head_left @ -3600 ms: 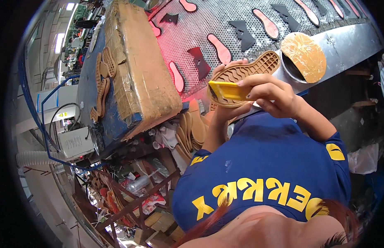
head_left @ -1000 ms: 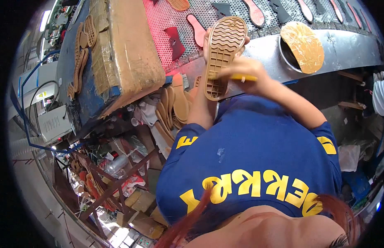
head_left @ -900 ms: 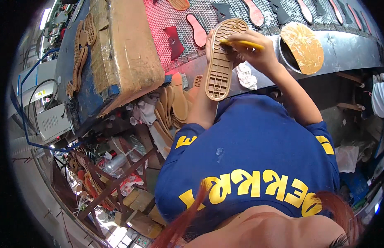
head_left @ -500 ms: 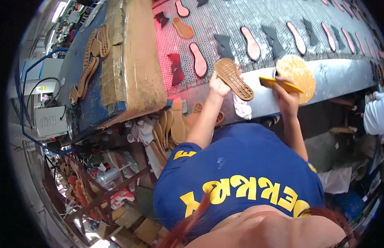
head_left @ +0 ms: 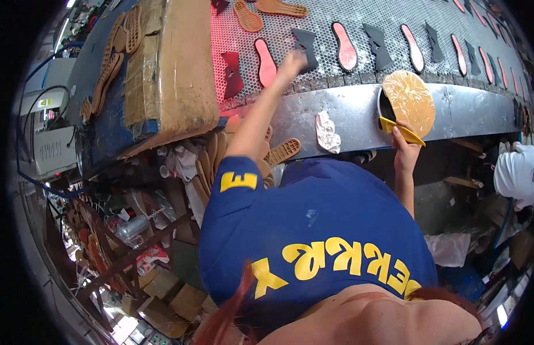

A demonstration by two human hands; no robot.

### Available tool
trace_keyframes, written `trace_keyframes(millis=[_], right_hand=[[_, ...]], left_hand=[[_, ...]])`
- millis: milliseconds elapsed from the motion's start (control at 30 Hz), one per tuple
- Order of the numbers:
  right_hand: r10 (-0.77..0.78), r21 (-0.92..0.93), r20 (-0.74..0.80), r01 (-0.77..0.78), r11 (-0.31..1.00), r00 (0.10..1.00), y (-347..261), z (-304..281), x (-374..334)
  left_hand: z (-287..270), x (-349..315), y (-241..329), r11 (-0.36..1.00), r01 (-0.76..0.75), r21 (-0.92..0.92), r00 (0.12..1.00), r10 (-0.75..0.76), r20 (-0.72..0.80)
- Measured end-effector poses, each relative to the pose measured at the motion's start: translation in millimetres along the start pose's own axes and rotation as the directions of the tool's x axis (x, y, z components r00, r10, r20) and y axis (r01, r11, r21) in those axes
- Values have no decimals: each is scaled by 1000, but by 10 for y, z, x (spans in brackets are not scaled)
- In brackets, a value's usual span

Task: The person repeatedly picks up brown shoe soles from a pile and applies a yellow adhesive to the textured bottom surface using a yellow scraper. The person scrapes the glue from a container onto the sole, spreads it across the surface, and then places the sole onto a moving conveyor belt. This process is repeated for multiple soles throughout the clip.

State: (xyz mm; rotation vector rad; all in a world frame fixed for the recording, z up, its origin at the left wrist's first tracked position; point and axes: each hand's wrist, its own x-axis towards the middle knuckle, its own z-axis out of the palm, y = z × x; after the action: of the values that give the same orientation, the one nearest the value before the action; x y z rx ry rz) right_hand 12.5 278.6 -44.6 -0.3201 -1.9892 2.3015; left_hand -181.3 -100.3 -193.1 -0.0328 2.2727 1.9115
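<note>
My left hand [head_left: 294, 62], smeared by motion, reaches over the mesh conveyor beside a black cut shoe piece [head_left: 310, 50]; its fingers are hard to make out. A pink-faced insole [head_left: 265, 60] lies just left of it. Farther off, a brown shoe sole [head_left: 282, 7] rests on the mesh near another tan sole [head_left: 248, 15]. In my right hand [head_left: 406, 150] is a yellow-handled brush [head_left: 406, 133], held at the mouth of a pot with a round, tan, glue-crusted cover [head_left: 409, 99]. The brush's tip is hidden at the pot.
A crumpled white cloth [head_left: 327, 132] lies on the metal ledge [head_left: 359, 103]. Rows of insoles and black pieces run along the conveyor to the right. At the left stands a taped cardboard-covered block [head_left: 186, 63]. Below it, several soles [head_left: 206, 161] are stacked. Another person's white sleeve [head_left: 517, 175] shows at right.
The brown sole has left my left hand and lies on the far mesh. That hand has moved up and left. My right hand has lowered the brush toward the pot's mouth.
</note>
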Motion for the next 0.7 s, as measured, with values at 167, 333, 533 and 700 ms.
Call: trace_keyframes(millis=[167,333,533,700], right_hand=[[-69,-241,-119,39,970,991,307,-204,24],[-110,-302,-88,79,950,990,436,-409,82],[-102,-330,-66,74,941,993,473,-332,158],[-135,-316,-61,109,943,989,423,-228,98]], left_hand=[[84,-2010,244,177,132,975,867,-498,-27],[-246,-2818,230,82,514,854,675,-654,-343],[-240,-3044,333,131,481,867,713,-634,-300],[-492,-3260,165,280,450,848,792,-565,-233]])
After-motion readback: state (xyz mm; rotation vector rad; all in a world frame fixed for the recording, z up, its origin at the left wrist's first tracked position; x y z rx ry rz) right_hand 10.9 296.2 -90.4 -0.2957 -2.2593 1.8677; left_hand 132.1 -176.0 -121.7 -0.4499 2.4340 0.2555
